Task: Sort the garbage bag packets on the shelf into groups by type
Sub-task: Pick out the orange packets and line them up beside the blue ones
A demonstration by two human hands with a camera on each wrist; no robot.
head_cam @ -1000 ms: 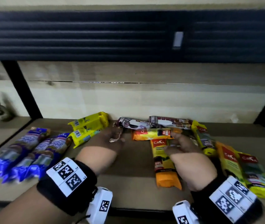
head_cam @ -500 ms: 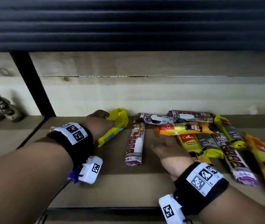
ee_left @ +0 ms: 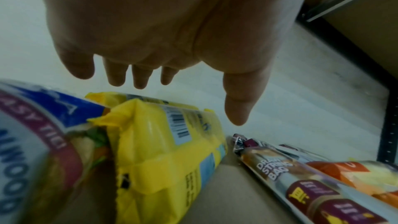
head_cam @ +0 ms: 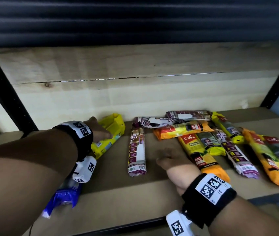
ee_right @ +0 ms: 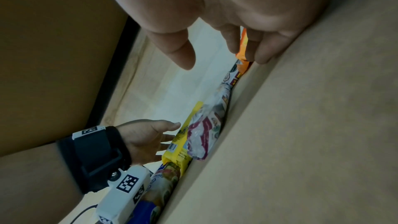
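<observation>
Packets (head_cam: 137,150): judged light, soft, slippery film | grip advised mid-length | left hand (head_cam: 99,132) spread over yellow packet (head_cam: 111,133) | right hand (head_cam: 172,160) relaxed, empty

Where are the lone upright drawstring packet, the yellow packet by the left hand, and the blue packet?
Drawstring packet (head_cam: 136,151): head view, middle of its printed front.
Yellow packet (head_cam: 107,144): head view, lower half by the barcode label.
Blue packet (head_cam: 62,198): head view, crumpled end below the left wrist.

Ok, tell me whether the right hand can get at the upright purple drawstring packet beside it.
Probably yes: the right hand lies open on the bare shelf just right of the purple drawstring packet, nothing lies between, and nothing is stacked on the packet.
</observation>
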